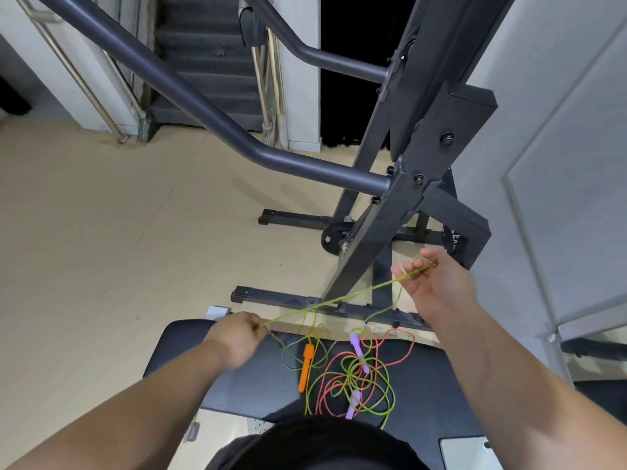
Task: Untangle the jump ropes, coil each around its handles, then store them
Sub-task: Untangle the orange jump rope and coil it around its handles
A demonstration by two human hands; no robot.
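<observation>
Above the far edge of the bench [237, 385], green rope [356, 292] stretched taut between left hand [242, 337], fingers curled tight round it, and right hand [437, 286], raised higher, pinching it with thumb and fingertips. Mid-bench, tangled with pink rope [412, 346]: orange handle [306, 366], two purple handles [358, 351].
</observation>
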